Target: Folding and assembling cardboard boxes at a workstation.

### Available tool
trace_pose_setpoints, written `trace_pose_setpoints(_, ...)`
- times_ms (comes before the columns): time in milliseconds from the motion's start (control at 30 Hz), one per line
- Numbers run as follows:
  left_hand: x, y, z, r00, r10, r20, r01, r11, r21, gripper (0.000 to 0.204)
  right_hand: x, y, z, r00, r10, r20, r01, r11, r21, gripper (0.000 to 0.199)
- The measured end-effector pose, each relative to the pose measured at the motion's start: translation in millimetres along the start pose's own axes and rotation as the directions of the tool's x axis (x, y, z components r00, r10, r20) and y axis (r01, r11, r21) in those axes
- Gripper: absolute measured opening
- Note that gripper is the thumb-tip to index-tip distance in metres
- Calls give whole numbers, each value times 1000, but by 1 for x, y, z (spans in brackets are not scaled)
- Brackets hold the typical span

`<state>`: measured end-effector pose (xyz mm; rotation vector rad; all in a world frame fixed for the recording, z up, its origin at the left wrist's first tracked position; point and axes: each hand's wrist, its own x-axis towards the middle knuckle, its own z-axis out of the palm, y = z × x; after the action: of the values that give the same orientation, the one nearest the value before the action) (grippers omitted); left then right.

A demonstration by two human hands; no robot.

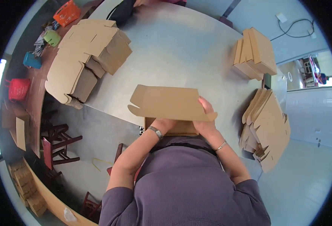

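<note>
Purple shirt (183, 180), 6 o'clock | left hand (166, 123) under box lid (169, 102) | right hand (207, 125) against box (183, 129), maybe keeping it still | grips half-hidden, can't tell | cardboard pile (269, 130), 3 o'clock

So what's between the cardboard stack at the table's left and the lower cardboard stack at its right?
The head view shows an open cardboard box there, your right hand at its right end, your left hand partly under its lid.
</note>
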<state>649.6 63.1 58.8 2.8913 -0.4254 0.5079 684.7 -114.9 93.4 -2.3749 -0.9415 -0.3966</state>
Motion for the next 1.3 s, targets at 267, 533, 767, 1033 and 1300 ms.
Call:
trace_pose_setpoints(267,-63,-27,-76,909,-315,272,411,788,-458,36,-11,11,-9,992,68,103,-82,987,140,50)
trace_pose_setpoints(533,-60,-68,-63,698,-715,-35,519,539,-663,69,-16,12,-1,983,147,113,-168,965,202,49)
trace_pose_setpoints(767,-50,-92,-15,768,-620,-161,266,537,-801,55,-19,15,8,988,143,48,-151,964,221,47)
trace_pose_setpoints(1033,-39,-76,-29,534,-845,37,618,360,-699,20,-20,11,13,992,112,-58,-91,956,279,40)
trace_pose_setpoints(1300,-48,-82,-30,495,-863,100,554,225,-801,10,-24,15,13,984,178,7,-170,925,339,45)
